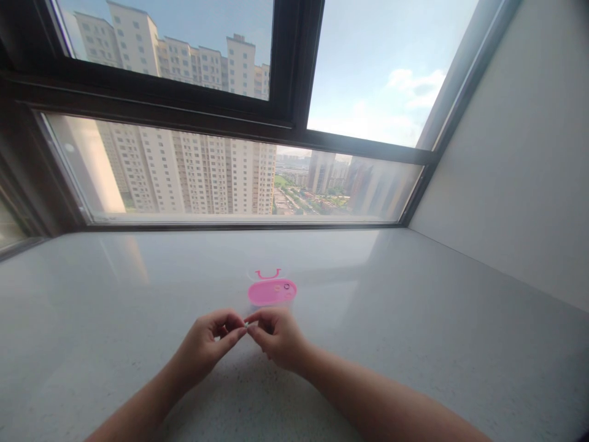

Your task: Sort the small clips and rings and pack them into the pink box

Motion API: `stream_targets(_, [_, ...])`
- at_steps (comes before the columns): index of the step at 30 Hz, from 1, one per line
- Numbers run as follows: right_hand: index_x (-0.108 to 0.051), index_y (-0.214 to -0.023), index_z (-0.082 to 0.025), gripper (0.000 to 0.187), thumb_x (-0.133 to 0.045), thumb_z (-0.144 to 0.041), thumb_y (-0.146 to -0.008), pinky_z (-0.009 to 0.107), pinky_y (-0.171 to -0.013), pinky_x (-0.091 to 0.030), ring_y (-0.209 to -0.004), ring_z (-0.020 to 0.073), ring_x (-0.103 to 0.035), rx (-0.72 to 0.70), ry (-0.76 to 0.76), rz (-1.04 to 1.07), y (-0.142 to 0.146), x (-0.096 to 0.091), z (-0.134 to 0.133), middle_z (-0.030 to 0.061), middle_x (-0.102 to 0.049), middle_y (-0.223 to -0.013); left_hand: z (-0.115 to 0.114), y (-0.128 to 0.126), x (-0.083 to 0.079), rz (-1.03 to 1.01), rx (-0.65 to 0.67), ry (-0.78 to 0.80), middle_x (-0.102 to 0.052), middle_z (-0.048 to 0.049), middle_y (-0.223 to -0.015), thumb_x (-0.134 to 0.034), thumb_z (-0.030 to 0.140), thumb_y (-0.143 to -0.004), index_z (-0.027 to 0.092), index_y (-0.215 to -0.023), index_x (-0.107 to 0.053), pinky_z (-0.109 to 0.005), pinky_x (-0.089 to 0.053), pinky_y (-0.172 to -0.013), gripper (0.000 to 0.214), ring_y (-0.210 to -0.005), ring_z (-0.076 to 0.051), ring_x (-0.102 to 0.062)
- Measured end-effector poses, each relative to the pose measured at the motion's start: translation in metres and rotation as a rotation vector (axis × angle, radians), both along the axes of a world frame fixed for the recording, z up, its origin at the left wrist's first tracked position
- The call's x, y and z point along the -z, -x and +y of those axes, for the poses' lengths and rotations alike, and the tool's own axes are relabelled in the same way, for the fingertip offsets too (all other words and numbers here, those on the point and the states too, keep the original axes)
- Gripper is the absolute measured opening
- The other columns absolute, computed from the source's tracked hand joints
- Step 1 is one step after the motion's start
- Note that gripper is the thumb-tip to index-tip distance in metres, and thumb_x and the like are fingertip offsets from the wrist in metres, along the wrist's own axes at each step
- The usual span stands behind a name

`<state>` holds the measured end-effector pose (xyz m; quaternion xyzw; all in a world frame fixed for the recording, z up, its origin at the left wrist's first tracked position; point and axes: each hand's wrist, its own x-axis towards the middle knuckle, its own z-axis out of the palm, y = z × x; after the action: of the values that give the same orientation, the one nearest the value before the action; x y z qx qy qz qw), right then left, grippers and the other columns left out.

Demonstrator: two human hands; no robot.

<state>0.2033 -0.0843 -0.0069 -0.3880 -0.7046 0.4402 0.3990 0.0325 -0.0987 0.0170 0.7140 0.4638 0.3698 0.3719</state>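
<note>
My left hand (pixel 209 344) and my right hand (pixel 276 336) meet fingertip to fingertip just above the pale stone sill (pixel 115 319). Both are pinched together at the thumb and forefinger, on something too small to make out. Right behind the fingers stands a small oval pink box (pixel 272 292) with tiny items on top. A clear lid with a pink handle (pixel 268 274) sits behind it.
A large dark-framed window (pixel 294 132) runs along the back of the sill, with tall buildings outside. A plain wall (pixel 519 172) rises on the right side.
</note>
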Motion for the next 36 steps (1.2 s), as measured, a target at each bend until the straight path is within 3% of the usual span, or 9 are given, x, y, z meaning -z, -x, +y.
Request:
stream_targets(3, [-0.066, -0.094, -0.012, 0.027, -0.054, -0.029, -0.078, 0.019, -0.042, -0.025, -0.044, 0.0058, -0.032, -0.019, -0.046, 0.013, -0.001, -0.001, -0.002, -0.0045, -0.041, -0.049, 0.001, 0.001, 0.001, -0.028, -0.019, 0.000, -0.056, -0.0006, -0.064, -0.056, 0.037, -0.076, 0.016, -0.072, -0.061, -0.021, -0.039, -0.056, 0.022, -0.061, -0.014, -0.048])
stream_targets(10, [-0.066, -0.076, -0.010, 0.018, -0.057, -0.026, -0.074, 0.019, -0.042, -0.022, -0.044, 0.0052, -0.029, 0.069, -0.120, 0.034, -0.002, -0.005, -0.002, -0.0053, -0.037, -0.047, 0.001, 0.001, -0.002, -0.028, -0.036, 0.003, -0.056, 0.0001, -0.063, -0.057, 0.037, -0.075, 0.016, -0.071, -0.062, -0.021, -0.038, -0.055, 0.022, -0.060, -0.013, -0.047])
stream_targets(14, [-0.064, -0.074, -0.011, 0.017, -0.058, -0.027, -0.073, 0.019, -0.041, -0.021, -0.043, 0.0054, -0.029, 0.047, -0.110, 0.015, -0.001, -0.007, -0.004, -0.0055, -0.037, -0.047, 0.001, 0.001, -0.002, -0.030, -0.049, 0.016, -0.055, 0.0004, -0.060, -0.058, 0.039, -0.074, 0.016, -0.071, -0.063, -0.021, -0.038, -0.054, 0.023, -0.059, -0.013, -0.047])
stream_targets(18, [-0.062, -0.074, -0.013, 0.015, -0.055, -0.026, -0.074, 0.019, -0.042, -0.024, -0.044, 0.0062, -0.031, 0.092, -0.185, -0.040, -0.008, -0.014, 0.000, -0.0052, -0.038, -0.048, 0.003, 0.003, 0.001, -0.063, -0.078, 0.051, -0.060, -0.0017, -0.066, -0.058, 0.041, -0.074, 0.016, -0.088, -0.065, -0.024, -0.043, -0.059, 0.029, -0.064, -0.016, -0.053])
stream_targets(21, [-0.062, -0.075, -0.015, 0.016, -0.052, -0.027, -0.077, 0.019, -0.045, -0.027, -0.044, 0.0070, -0.032, 0.262, -0.349, -0.118, -0.020, -0.019, 0.009, -0.0052, -0.037, -0.049, 0.005, 0.004, 0.002, -0.086, -0.113, 0.074, -0.062, -0.0028, -0.070, -0.059, 0.041, -0.073, 0.016, -0.094, -0.065, -0.026, -0.045, -0.062, 0.034, -0.065, -0.017, -0.055])
stream_targets(26, [-0.064, -0.081, -0.017, 0.018, -0.048, -0.025, -0.080, 0.020, -0.053, -0.032, -0.046, 0.0082, -0.041, 0.380, -0.535, -0.332, -0.034, -0.019, 0.023, -0.0035, -0.048, -0.050, 0.007, 0.004, 0.003, -0.065, -0.097, 0.083, -0.063, -0.0027, -0.069, -0.059, 0.042, -0.073, 0.016, -0.089, -0.066, -0.026, -0.046, -0.062, 0.032, -0.063, -0.016, -0.055])
stream_targets(36, [-0.064, -0.079, -0.019, 0.016, -0.049, -0.024, -0.078, 0.022, -0.054, -0.031, -0.050, 0.0105, -0.050, 0.432, -0.506, -0.570, -0.035, -0.022, 0.026, -0.0008, -0.059, -0.057, 0.015, 0.012, 0.011, -0.104, -0.128, 0.074, -0.063, -0.0037, -0.070, -0.059, 0.045, -0.073, 0.014, -0.089, -0.067, -0.024, -0.045, -0.058, 0.036, -0.059, -0.015, -0.055])
